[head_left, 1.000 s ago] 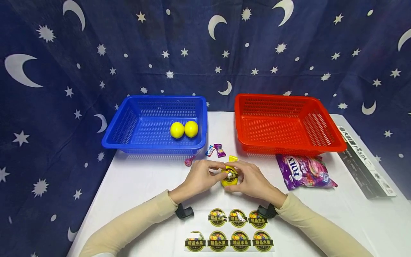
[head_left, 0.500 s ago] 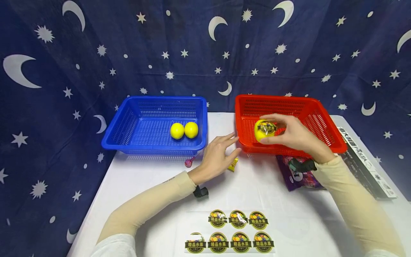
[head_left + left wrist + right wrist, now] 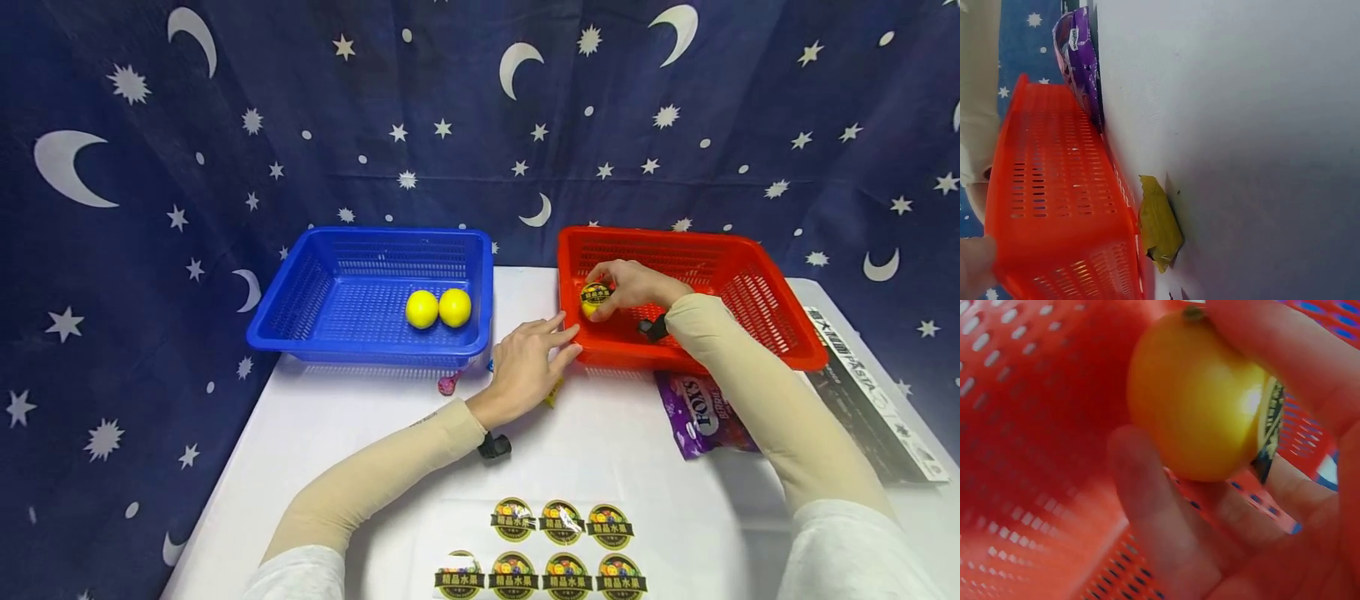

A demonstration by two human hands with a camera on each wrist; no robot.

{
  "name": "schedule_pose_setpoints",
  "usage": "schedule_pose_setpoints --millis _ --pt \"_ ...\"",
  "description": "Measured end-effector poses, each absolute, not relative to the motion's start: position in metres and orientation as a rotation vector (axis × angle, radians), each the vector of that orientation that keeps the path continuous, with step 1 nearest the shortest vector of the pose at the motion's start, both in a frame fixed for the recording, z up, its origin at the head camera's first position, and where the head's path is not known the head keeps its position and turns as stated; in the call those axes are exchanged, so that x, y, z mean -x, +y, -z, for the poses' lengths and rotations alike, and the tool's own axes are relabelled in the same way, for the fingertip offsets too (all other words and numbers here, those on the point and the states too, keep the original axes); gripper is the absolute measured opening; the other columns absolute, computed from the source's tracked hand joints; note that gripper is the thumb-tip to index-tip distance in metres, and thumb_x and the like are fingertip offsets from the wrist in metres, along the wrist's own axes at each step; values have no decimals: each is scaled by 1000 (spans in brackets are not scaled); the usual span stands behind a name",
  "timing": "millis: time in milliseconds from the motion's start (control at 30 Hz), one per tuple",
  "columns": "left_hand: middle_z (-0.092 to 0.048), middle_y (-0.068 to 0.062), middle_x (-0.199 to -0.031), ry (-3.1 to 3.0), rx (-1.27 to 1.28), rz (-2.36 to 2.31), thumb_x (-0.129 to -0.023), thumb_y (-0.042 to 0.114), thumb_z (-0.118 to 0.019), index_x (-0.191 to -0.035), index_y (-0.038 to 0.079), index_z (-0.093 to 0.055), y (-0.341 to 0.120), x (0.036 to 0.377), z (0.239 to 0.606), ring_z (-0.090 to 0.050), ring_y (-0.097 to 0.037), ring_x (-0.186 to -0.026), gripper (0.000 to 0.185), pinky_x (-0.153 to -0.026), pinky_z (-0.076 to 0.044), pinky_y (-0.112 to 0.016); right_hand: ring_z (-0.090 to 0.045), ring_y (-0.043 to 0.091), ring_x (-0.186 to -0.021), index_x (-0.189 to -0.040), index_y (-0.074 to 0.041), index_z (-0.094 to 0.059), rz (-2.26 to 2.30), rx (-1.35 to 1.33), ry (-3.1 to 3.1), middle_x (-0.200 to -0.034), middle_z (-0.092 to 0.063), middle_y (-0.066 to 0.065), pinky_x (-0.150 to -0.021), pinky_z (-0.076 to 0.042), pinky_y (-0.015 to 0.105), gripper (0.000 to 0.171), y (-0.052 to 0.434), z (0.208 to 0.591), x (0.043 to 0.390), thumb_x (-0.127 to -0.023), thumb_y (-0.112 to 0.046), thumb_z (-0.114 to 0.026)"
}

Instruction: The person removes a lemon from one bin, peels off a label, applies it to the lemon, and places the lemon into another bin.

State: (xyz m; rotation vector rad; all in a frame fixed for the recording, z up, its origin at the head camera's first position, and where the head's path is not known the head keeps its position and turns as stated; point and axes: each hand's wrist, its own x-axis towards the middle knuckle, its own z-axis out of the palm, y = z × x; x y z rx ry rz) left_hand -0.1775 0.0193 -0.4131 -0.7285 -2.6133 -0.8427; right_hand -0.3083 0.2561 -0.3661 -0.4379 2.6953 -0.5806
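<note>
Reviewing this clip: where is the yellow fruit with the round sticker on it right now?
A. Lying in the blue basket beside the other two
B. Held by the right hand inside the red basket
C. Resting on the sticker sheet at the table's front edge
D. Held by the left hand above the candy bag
B: the right hand grips the stickered yellow fruit inside the red basket, while the blue basket holds only two plain yellow fruits.
</note>
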Motion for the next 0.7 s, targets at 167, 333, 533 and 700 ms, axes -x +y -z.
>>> schedule_pose_setpoints --millis 167,333,533,700 --pt "-61 7 -146 -2613 724 854 -100 44 -64 -133 28 -70 21 178 415 -65 -18 -128 37 -97 -57 -38 -59 40 -115 -133 -1 -59 509 476 2703 -127 -64 28 -103 -50 56 74 255 376 312 -74 -29 -92" --pt "-61 7 -146 -2611 725 870 -100 45 -64 -133 27 -70 20 179 417 -65 -18 -128 38 -96 -58 -38 -59 41 -116 -133 0 -58 505 486 2686 -129 -62 30 -103 -49 57 75 253 379 313 -74 -30 -93" --pt "-61 7 -146 -2609 730 870 -100 45 -63 -133 28 -70 19 179 417 -66 -17 -126 38 -94 -58 -37 -57 43 -122 -139 0 -55 528 470 2655 -135 -59 31 -107 -47 59 81 253 379 313 -75 -31 -92" --pt "-63 7 -145 -2610 744 866 -99 43 -65 -132 27 -71 17 181 414 -68 -19 -123 37 -90 -59 -36 -51 45 -135 -150 -5 -47 543 451 2644 -146 -53 30 -111 -42 64 88 256 368 307 -79 -36 -89"
